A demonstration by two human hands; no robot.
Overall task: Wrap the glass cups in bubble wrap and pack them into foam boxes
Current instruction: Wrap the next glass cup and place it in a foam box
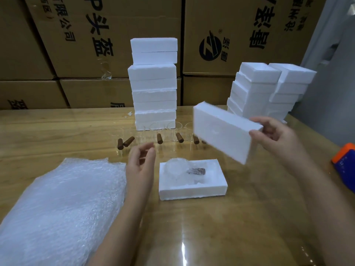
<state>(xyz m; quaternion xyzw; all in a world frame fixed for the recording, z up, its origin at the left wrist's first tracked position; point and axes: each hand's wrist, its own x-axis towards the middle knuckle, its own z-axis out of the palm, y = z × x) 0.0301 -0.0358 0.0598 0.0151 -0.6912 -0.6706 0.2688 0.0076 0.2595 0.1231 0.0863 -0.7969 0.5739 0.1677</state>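
On table [230, 227] centre, wrapped cup [175, 167] in box [192, 192], right hand [276, 137] at 2 o'clock gripping tilted lid [222, 131], left hand [140, 162] at 9 o'clock slack, empty

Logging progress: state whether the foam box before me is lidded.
Open: the wrapped cup lies exposed in the foam box; the right hand holds a foam lid off it.

Glossy wooden table [249, 217], matt foam lid [224, 134]
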